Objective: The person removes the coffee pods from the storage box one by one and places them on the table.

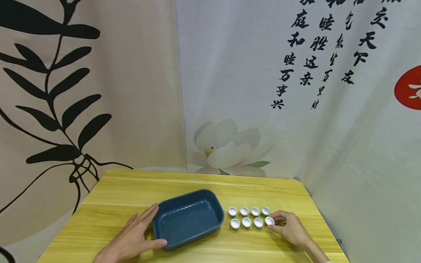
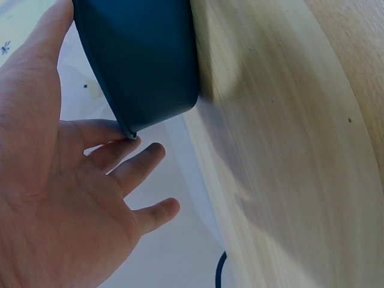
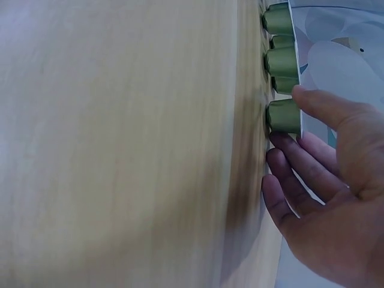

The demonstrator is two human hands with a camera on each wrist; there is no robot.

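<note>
A dark blue rectangular baking dish (image 1: 189, 219) stands on the table, its inside bare. My left hand (image 1: 133, 233) spans the dish's left end, thumb at the near corner and fingertips at the far one. The left wrist view shows the fingers fairly straight and spread against the dish rim (image 2: 99, 72). Right of the dish, several coffee capsules (image 1: 246, 222) with white tops stand in two rows. My right hand (image 1: 291, 228) pinches the near-row, rightmost coffee capsule (image 1: 269, 221) between thumb and fingers. Its green side (image 3: 284, 116) shows in the right wrist view.
The yellow wood-grain table (image 1: 204, 180) has rounded far corners. Behind it hangs a pale cloth (image 1: 230, 91) printed with a plant, a flower and dark characters. A dark cable (image 2: 221, 270) shows beyond the table edge in the left wrist view.
</note>
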